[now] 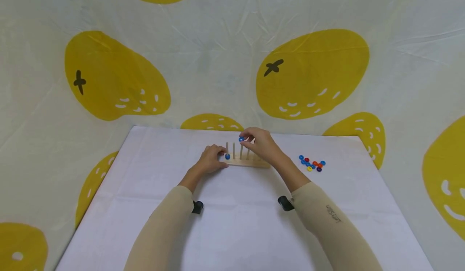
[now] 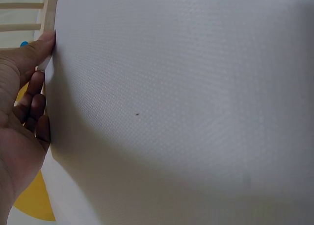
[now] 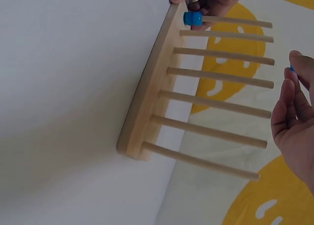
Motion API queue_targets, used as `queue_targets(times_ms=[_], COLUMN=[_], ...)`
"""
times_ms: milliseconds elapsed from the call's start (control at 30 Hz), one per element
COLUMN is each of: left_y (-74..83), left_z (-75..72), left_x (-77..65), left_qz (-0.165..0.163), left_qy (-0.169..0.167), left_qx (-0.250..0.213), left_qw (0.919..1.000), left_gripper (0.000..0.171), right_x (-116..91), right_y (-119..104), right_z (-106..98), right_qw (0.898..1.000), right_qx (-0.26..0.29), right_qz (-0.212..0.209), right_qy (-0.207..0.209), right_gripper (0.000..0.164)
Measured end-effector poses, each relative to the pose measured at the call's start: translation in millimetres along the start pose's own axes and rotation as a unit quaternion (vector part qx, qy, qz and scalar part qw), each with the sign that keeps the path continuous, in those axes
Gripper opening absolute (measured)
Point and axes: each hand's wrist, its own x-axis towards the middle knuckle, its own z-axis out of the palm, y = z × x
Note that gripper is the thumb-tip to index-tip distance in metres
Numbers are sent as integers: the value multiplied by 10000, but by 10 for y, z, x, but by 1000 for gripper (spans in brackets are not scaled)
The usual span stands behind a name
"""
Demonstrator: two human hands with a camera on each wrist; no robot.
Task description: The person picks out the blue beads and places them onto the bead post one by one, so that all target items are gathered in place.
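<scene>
A wooden peg board (image 1: 250,163) stands on the table with several upright pegs. My left hand (image 1: 210,159) holds its left end, thumb on the near edge (image 2: 49,36) and fingers curled behind. Blue beads (image 3: 192,18) sit low on the leftmost peg, close to that hand. Above the board, my right hand (image 1: 262,142) pinches a small blue ring bead (image 1: 241,139) between thumb and fingertips, at the height of the peg tops. In the right wrist view the right hand (image 3: 297,117) hides most of this bead. The other pegs (image 3: 221,78) carry no beads.
A loose group of ring beads in blue, red, orange, yellow and dark purple (image 1: 319,169) lies on the white table (image 1: 239,230) to the right of the board. Behind the table hangs a pale cloth (image 1: 214,73) with large yellow fruit prints.
</scene>
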Motion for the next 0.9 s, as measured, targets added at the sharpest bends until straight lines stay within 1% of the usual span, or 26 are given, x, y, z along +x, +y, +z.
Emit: queue_targets(times_ms=[267,400,600,733,900], left_y=[-14,-38,-34,-30,-28], left_z=[-12,-2,1,1,-2], left_x=[11,24,25,20,9], left_qz=[96,140,215,248,217], left_qy=[40,36,27,71,65], left_qx=[96,137,262,266,200], left_qw=[9999,9998,9994,9993,9995], left_gripper=[53,53,55,55,55], right_x=[151,205,233,243,250], right_y=[-142,-167,-166,-162,-162], right_z=[115,174,226,257,286], right_qw=[9995,9991,9992,9990,9990], right_qx=[-57,-54,60,154,87], right_qz=[55,46,-165,-192,-215], right_qy=[-306,-410,-359,-382,-375], right_gripper=[23,21,19,20,20])
